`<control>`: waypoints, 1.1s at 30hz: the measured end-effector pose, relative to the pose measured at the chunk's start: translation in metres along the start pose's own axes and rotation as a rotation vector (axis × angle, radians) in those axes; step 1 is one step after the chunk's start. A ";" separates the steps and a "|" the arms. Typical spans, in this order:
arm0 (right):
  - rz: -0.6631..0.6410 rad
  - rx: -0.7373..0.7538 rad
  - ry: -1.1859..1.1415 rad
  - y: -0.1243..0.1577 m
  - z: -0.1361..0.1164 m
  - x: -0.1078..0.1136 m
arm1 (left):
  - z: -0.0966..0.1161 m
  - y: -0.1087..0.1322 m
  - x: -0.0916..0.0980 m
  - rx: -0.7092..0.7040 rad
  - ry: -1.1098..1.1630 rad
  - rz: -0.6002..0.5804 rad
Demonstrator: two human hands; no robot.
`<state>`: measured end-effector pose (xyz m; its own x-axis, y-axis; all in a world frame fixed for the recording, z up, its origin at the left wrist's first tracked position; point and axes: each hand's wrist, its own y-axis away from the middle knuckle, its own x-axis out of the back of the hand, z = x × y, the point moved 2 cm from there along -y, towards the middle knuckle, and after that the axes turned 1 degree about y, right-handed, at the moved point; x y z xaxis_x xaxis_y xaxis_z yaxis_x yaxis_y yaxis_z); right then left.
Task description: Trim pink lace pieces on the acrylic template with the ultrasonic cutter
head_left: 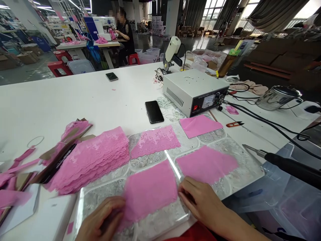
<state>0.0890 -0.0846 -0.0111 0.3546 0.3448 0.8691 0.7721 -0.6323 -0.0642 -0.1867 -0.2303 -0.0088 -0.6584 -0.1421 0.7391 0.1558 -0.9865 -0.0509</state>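
A pink fabric piece [150,187] lies on the grey marbled mat [198,214] in front of me. My left hand [102,216] has its fingers curled together at the piece's left edge, pinching it. At the right edge my right hand [198,197] is also closed, its fingertips on the fabric's border and partly hidden. Beyond, the mat carries another plain pink piece [205,164], a lace-patterned pink piece [157,142] and a smooth pink piece [200,125]. To the left rises a stack of pink lace pieces [97,157].
A pen-like tool with a pointed metal tip [283,162] juts over the table's right side, near orange thread snips [234,124]. Behind the mat stand a grey control box [195,87] and a black phone [154,112]. Pink straps [72,130] lie left; clear bins [260,194] stand right.
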 end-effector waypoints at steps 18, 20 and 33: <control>0.049 0.036 -0.016 -0.006 -0.003 0.008 | 0.012 0.000 -0.007 0.198 0.189 0.105; 0.025 0.027 -0.023 -0.006 -0.004 0.011 | 0.008 0.000 -0.009 0.187 0.196 0.094; 0.079 0.178 0.070 -0.011 -0.006 0.016 | -0.002 0.004 -0.015 0.126 0.164 0.113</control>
<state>0.0825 -0.0764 0.0064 0.3850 0.2464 0.8894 0.8266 -0.5208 -0.2135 -0.1774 -0.2327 -0.0215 -0.7409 -0.2725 0.6139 0.3194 -0.9470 -0.0349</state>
